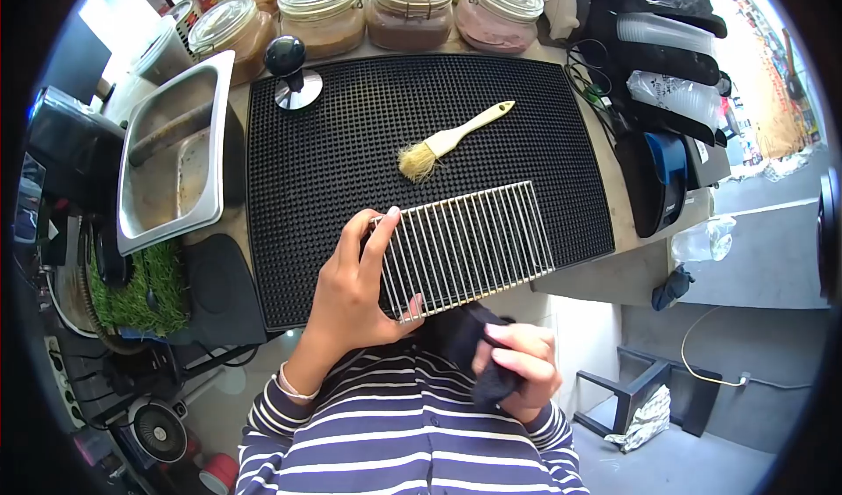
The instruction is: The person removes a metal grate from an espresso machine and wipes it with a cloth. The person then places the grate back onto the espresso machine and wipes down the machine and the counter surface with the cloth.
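My left hand [351,284] grips the left end of a metal wire rack [469,249], fingers over its top edge and thumb at the bottom edge. The rack is tilted up above the near part of a black rubber mat [333,162]. My right hand [526,363] is closed around a bunched dark cloth [495,377], just below the rack and close to my striped shirt. Beyond the rack, a pastry brush [447,144] with pale bristles lies on the mat. At the mat's far left stands a coffee tamper [294,78] with a black knob.
A steel knock-out bin [219,157] with a crossbar stands left of the mat. Several glass jars of powder [410,8] line the back. Cup lid holders [667,35] and a black-and-blue device [658,184] stand on the right. Artificial grass [145,293] lies at lower left.
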